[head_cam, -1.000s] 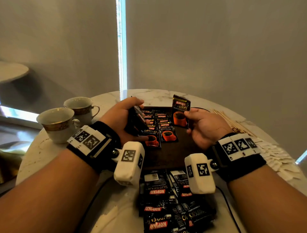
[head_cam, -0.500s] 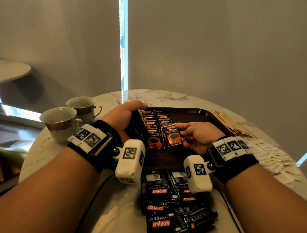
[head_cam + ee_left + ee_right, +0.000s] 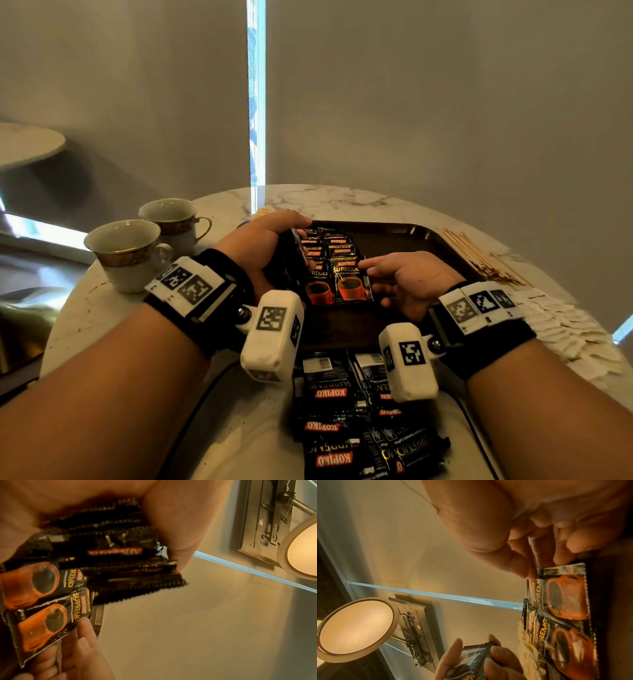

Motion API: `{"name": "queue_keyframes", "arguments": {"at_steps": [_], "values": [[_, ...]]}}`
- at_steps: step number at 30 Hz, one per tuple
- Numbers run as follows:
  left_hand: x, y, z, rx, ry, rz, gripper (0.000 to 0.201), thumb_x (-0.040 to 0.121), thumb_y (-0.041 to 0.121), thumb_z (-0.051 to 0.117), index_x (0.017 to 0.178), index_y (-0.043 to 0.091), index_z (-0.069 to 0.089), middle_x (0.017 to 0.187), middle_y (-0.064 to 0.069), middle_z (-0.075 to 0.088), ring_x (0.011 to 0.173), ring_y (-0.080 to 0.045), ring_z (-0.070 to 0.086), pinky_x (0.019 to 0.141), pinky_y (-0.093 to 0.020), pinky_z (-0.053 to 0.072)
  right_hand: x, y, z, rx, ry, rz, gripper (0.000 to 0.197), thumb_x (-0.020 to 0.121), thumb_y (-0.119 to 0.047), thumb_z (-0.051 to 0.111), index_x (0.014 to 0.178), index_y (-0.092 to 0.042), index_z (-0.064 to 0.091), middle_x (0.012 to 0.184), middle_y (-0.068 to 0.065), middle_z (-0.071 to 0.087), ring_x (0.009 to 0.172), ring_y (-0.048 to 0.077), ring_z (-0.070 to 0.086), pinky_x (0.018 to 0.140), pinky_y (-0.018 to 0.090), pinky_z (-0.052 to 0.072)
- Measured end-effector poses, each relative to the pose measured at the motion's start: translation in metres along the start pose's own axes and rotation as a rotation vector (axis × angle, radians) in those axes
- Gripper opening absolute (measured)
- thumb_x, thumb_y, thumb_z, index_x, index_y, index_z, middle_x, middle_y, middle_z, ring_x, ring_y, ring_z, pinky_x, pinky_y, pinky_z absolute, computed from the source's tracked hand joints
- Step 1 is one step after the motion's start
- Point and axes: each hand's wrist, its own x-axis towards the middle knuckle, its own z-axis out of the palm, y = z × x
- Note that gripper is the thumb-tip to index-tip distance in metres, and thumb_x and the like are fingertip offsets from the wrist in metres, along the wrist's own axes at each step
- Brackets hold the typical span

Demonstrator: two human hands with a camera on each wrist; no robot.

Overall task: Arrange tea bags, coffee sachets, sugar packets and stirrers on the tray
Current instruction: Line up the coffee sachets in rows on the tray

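While the left hand [image 3: 263, 246] grips a stack of coffee sachets [image 3: 106, 550] upright over the tray's [image 3: 394, 236] left side, the right hand [image 3: 407, 284] lies w/ fingers [image 3: 518, 563] on the front sachet [image 3: 351, 281] of the right row, touching its edge; can't tell if it's pinched. Two overlapping rows sit in the tray. More sachets [image 3: 359, 421] lie on the worktop [image 3: 144, 315] near the body; stirrers [image 3: 479, 257] & white packets [image 3: 575, 329] at right, two cups [image 3: 130, 253] at left.
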Motion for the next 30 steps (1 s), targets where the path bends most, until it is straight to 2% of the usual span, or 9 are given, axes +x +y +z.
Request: {"name": "queue_keyframes", "arguments": {"at_steps": [7, 12, 14, 16, 18, 22, 24, 27, 30], "values": [[0.003, 0.000, -0.003, 0.011, 0.004, 0.012, 0.024, 0.093, 0.034, 0.059, 0.099, 0.010, 0.061, 0.070, -0.007, 0.065, 0.061, -0.020, 0.064, 0.058, -0.045, 0.060, -0.006, -0.002, 0.001, 0.001, 0.010, 0.000, 0.017, 0.092, -0.008, 0.059, 0.103, -0.011, 0.072, 0.099, 0.009, 0.066, 0.078, 0.019, 0.054, 0.054, 0.028, 0.043], [0.004, 0.000, -0.004, 0.012, 0.001, 0.014, 0.027, 0.093, 0.034, 0.059, 0.103, 0.010, 0.060, 0.073, -0.007, 0.063, 0.061, -0.019, 0.063, 0.055, -0.046, 0.060, -0.009, -0.006, 0.000, 0.034, 0.016, -0.017, 0.015, 0.095, -0.016, 0.060, 0.105, -0.010, 0.070, 0.085, 0.003, 0.063, 0.070, 0.016, 0.052, 0.054, 0.027, 0.040], [0.004, 0.001, -0.005, 0.013, -0.002, 0.021, 0.025, 0.093, 0.034, 0.058, 0.099, 0.011, 0.061, 0.073, -0.007, 0.064, 0.060, -0.019, 0.063, 0.058, -0.046, 0.061, -0.009, -0.007, -0.001, 0.078, -0.004, -0.017, 0.021, 0.095, -0.019, 0.061, 0.111, -0.008, 0.067, 0.081, 0.003, 0.060, 0.066, 0.015, 0.053, 0.053, 0.027, 0.040], [0.005, 0.001, -0.006, 0.008, -0.001, 0.023, 0.022, 0.093, 0.034, 0.058, 0.092, 0.012, 0.059, 0.072, -0.006, 0.063, 0.064, -0.019, 0.062, 0.063, -0.046, 0.059, -0.012, -0.009, 0.000, 0.113, -0.068, 0.007, 0.018, 0.096, -0.023, 0.060, 0.105, -0.009, 0.067, 0.079, 0.004, 0.060, 0.065, 0.016, 0.056, 0.054, 0.027, 0.044], [0.006, 0.002, -0.007, 0.001, 0.005, 0.028, 0.022, 0.093, 0.034, 0.059, 0.093, 0.012, 0.058, 0.071, -0.006, 0.061, 0.067, -0.020, 0.060, 0.066, -0.046, 0.059, -0.014, -0.008, 0.002, 0.121, -0.146, 0.058, 0.019, 0.097, -0.028, 0.058, 0.098, -0.010, 0.066, 0.080, 0.006, 0.062, 0.069, 0.019, 0.060, 0.059, 0.029, 0.050], [0.005, 0.002, -0.007, 0.001, -0.001, 0.027, 0.023, 0.094, 0.035, 0.059, 0.097, 0.012, 0.059, 0.070, -0.008, 0.064, 0.062, -0.022, 0.065, 0.073, -0.053, 0.057, -0.017, -0.009, 0.004, 0.095, -0.197, 0.090, 0.027, 0.097, -0.033, 0.059, 0.105, -0.008, 0.065, 0.091, 0.012, 0.064, 0.082, 0.025, 0.064, 0.074, 0.034, 0.055], [0.007, 0.002, -0.007, -0.027, -0.009, 0.036, 0.025, 0.093, 0.036, 0.060, 0.103, 0.014, 0.058, 0.078, -0.010, 0.064, 0.061, -0.023, 0.067, 0.073, -0.056, 0.058, -0.017, -0.009, 0.003, 0.096, -0.199, 0.085, 0.029, 0.097, -0.034, 0.059, 0.107, -0.008, 0.065, 0.094, 0.013, 0.064, 0.086, 0.026, 0.065, 0.077, 0.035, 0.055], [0.010, 0.001, -0.008, -0.052, -0.012, 0.076, 0.029, 0.094, 0.037, 0.061, 0.113, 0.016, 0.057, 0.087, -0.012, 0.066, 0.066, -0.025, 0.070, 0.068, -0.051, 0.060, -0.018, -0.010, 0.002, 0.091, -0.205, 0.070, 0.028, 0.097, -0.034, 0.059, 0.107, -0.008, 0.065, 0.095, 0.013, 0.064, 0.091, 0.027, 0.063, 0.074, 0.034, 0.054], [0.012, -0.001, -0.008, -0.042, -0.027, 0.125, 0.027, 0.093, 0.037, 0.061, 0.109, 0.016, 0.061, 0.085, -0.014, 0.073, 0.070, -0.029, 0.073, 0.070, -0.044, 0.059, -0.019, -0.011, 0.002, 0.128, -0.197, 0.010, 0.024, 0.098, -0.030, 0.057, 0.105, -0.008, 0.065, 0.087, 0.009, 0.064, 0.077, 0.021, 0.063, 0.066, 0.030, 0.052]]}}
